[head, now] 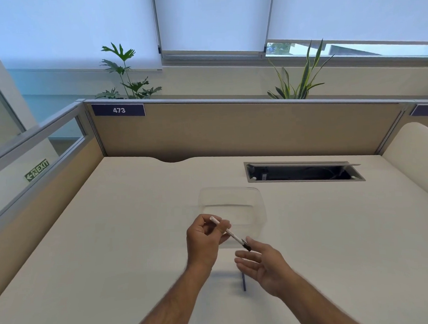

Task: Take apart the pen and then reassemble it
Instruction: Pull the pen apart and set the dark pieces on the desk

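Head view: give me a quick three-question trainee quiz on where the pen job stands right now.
1. True or false: the right hand is pinching the white pen.
2. Which lies on the desk under the hands? A) a thin dark blue stick-like piece B) a pair of scissors C) a stapler
3. Fill in: beyond the hands stands a clear plastic ____.

Key
1. False. The left hand pinches the pen with its black end pointing at the open right palm.
2. A. What part of a pen it is cannot be told.
3. Container. Nothing can be seen in it.
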The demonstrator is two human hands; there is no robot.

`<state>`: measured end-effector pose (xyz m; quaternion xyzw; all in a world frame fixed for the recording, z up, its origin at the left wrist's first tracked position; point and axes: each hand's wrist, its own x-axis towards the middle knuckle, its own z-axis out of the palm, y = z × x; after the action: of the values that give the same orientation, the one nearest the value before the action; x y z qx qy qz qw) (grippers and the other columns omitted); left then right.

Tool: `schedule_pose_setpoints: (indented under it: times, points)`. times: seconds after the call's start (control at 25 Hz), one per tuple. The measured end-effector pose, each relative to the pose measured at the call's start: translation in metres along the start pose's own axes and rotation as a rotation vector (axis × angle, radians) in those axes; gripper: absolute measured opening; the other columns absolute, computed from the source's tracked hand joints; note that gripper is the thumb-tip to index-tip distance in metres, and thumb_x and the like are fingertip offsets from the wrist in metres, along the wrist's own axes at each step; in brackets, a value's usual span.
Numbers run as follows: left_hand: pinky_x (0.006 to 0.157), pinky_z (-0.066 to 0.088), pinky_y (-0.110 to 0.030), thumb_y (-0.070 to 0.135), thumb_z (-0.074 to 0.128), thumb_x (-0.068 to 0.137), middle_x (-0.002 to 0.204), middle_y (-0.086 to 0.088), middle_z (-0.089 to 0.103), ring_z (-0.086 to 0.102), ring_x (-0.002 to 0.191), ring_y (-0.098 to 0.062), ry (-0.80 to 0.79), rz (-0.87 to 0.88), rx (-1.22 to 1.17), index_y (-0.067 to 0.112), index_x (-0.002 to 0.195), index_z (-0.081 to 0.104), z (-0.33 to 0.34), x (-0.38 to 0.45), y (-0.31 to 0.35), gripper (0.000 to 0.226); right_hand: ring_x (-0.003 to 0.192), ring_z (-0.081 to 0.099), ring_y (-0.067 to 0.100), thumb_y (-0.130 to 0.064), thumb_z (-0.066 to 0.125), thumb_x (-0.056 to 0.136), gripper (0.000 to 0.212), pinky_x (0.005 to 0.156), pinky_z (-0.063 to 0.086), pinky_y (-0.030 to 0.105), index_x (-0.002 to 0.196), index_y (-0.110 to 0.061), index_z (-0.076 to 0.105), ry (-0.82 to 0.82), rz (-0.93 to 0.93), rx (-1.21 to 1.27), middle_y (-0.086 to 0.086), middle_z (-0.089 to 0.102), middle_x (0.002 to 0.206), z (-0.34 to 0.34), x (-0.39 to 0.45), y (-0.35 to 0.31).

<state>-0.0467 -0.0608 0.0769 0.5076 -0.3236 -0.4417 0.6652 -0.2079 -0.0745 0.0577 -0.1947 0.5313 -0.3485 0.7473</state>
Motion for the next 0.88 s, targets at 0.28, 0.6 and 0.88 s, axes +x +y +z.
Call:
schedule_pose_setpoints:
  times: [0.28, 0.6, 0.88]
  points:
    - [0.062, 0.062, -0.034, 0.005, 0.084, 0.074, 0.071, -0.011, 0.074, 0.073, 0.068, -0.022, -0.025, -0.063, 0.162, 0.002, 0.075, 0.068, -0.011, -0.001, -0.013, 0.016, 0.069, 0.073, 0.029, 0.007, 0.066, 0.087, 0.028, 0.061, 0.063, 0.032, 0.114, 0.002, 0.059, 0.050, -0.245, 0.319, 0.020, 0.070, 0.084, 0.001, 0.006, -0.014]
    - [0.064, 0.058, -0.024, 0.036, 0.087, 0.067, 0.070, 0.011, 0.073, 0.068, 0.066, -0.005, -0.231, -0.056, 0.744, 0.027, 0.072, 0.071, -0.030, 0.002, -0.038, 0.019, 0.087, 0.074, 0.032, 0.007, 0.070, 0.085, 0.037, 0.075, 0.062, 0.040, 0.110, -0.020, 0.066, 0.069, -0.714, -0.023, 0.019, 0.075, 0.091, 0.013, 0.002, -0.012]
    - [0.092, 0.050, -0.030, 0.032, 0.072, 0.076, 0.107, 0.008, 0.070, 0.063, 0.105, -0.015, -0.196, 0.098, 1.110, 0.030, 0.106, 0.066, -0.070, 0.009, -0.054, 0.031, 0.085, 0.074, 0.018, 0.003, 0.072, 0.084, 0.042, 0.077, 0.062, 0.032, 0.112, -0.028, 0.067, 0.081, -1.022, -0.483, -0.003, 0.076, 0.088, 0.023, 0.003, -0.003]
